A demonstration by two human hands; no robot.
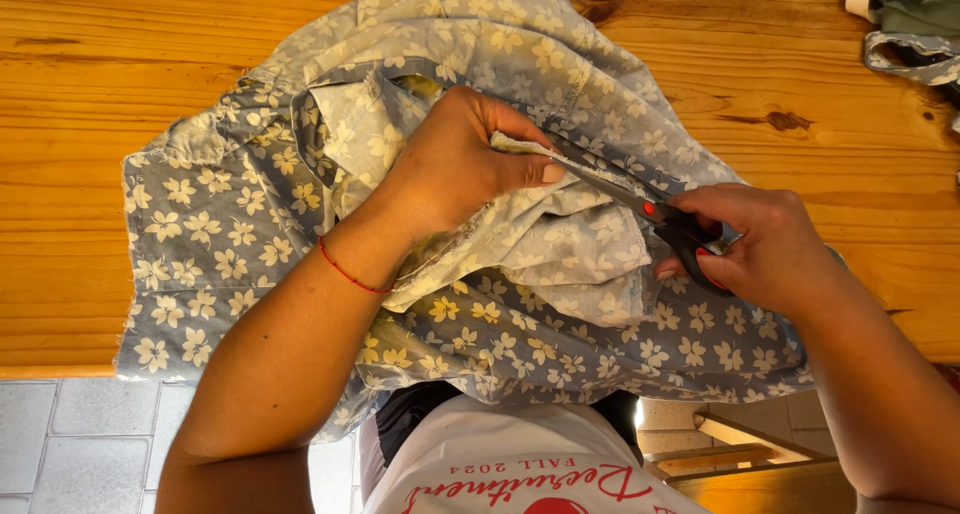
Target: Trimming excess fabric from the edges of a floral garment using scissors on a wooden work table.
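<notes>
Apron front: white cloth with red print [520,469] lies closest below the camera, at the bottom edge, against the table's near side.
Floor: pale grey tiles [70,434] show at lower left, under the table edge.
Stool or bench: a wooden piece [730,454] shows at lower right, beneath the tabletop.
Left forearm: it comes up from the bottom left, with a thin red cord bracelet [345,271] round the wrist.
Garment: a blue-grey fabric with cream flowers [230,214] is spread over the table, its near hem hanging over the edge toward the person; a paler inside layer is folded up in the middle.
Left hand: the left hand [450,164] presses down on the bunched pale fold at the garment's centre, fingers closed on a strip of cloth, thumb stretched out to the right along the seam.
Right hand: the right hand [765,249] is clenched through the handles of the scissors, just right of the fold.
Scissors: black-handled scissors with a red pivot [655,211] point left, the blades lying along the cloth edge right beside the left thumb tip; whether the blades are parted cannot be told.
Table: an orange-brown wooden table [100,64] with knots carries everything.
Far corner: green cloth [915,4] and a scrap of the same flowered print [915,59] lie at upper right, well apart from the hands.
</notes>
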